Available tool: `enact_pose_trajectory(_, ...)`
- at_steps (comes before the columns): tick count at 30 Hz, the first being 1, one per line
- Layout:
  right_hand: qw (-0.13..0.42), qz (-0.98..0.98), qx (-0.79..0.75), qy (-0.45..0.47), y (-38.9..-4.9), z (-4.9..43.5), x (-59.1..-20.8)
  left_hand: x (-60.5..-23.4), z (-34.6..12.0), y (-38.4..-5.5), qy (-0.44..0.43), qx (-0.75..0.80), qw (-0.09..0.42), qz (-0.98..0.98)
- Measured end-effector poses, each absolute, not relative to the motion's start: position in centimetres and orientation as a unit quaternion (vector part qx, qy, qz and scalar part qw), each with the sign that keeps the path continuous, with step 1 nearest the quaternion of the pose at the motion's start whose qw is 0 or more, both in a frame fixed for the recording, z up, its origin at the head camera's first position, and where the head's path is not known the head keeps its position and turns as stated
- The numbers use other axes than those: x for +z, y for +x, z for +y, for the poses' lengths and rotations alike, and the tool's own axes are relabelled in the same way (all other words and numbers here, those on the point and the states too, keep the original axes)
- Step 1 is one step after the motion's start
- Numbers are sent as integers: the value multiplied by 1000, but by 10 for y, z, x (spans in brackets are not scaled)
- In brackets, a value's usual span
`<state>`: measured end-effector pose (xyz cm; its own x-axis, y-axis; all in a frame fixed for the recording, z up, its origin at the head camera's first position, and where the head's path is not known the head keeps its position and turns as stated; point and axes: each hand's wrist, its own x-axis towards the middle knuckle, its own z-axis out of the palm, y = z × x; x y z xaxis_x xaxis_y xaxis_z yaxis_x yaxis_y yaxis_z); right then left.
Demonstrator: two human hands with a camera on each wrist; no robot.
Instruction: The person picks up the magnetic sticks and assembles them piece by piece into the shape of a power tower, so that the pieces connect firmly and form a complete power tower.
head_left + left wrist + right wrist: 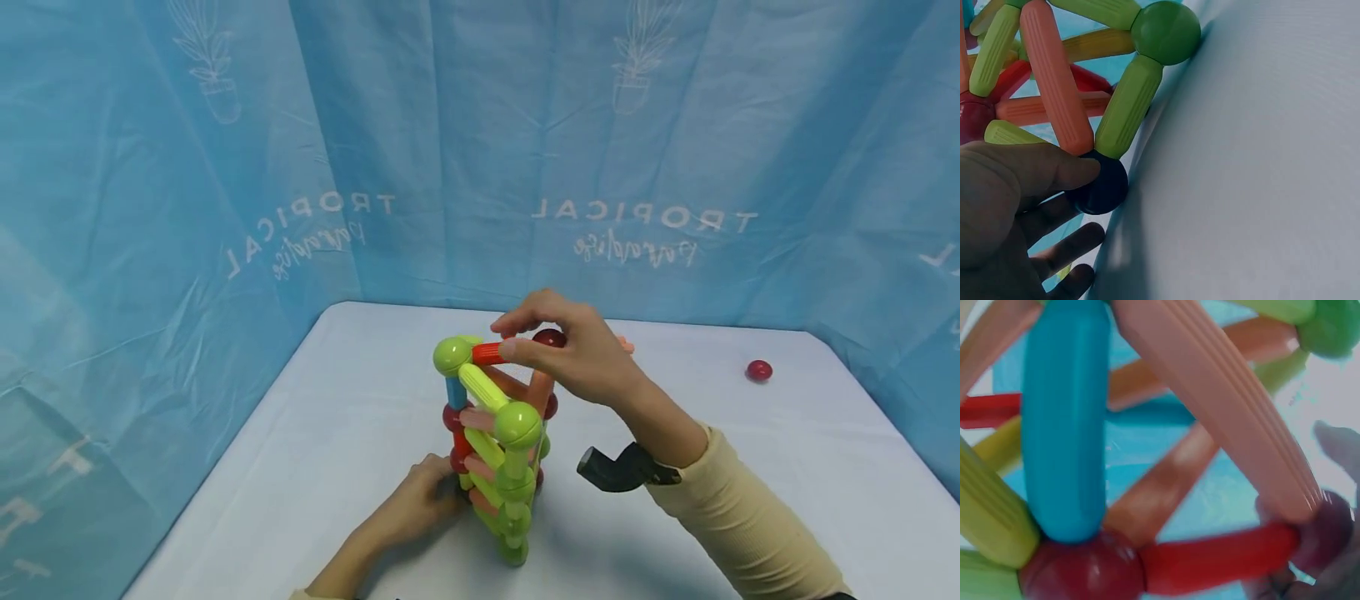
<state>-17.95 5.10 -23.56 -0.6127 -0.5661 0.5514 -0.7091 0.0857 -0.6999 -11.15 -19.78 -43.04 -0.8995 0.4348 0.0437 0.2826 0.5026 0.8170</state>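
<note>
A tower of coloured ribbed sticks and balls (pixel 516 477) stands upright on the table. At its top, my right hand (pixel 581 346) pinches a red stick (pixel 487 354) between thumb and index finger, beside a green ball (pixel 452 357). Just behind those fingers shows a dark red ball (pixel 550 337). Low on the tower's left side, my left hand (pixel 427 502) pinches a dark blue ball (pixel 1105 187), its thumb on the ball; orange and green sticks join there. In the right wrist view, dark fingers surround another dark red ball (pixel 1324 534); whose hand cannot be told.
A loose dark red ball (pixel 759 371) lies on the white table (pixel 300 433) at the right. The end of an orange piece (pixel 626 344) shows behind my right hand. A blue printed curtain (pixel 480 167) hangs around the table's back and sides.
</note>
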Motion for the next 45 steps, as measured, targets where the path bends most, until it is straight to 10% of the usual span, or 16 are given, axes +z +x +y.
enact_pose_trajectory(10,-8,-755,595,277,-276,19,-322,-432,-227,-83,88,407,-1,909)
enact_pose_trajectory(18,-16,-881,439,178,-352,-4,-410,-432,-221,-74,36,423,59,904)
enact_pose_trajectory(30,6,-954,243,177,-364,-12,-438,-425,-210,-65,71,457,131,877)
enact_pose_trajectory(45,56,-725,634,263,-271,39,-266,-430,-180,-72,105,467,85,874)
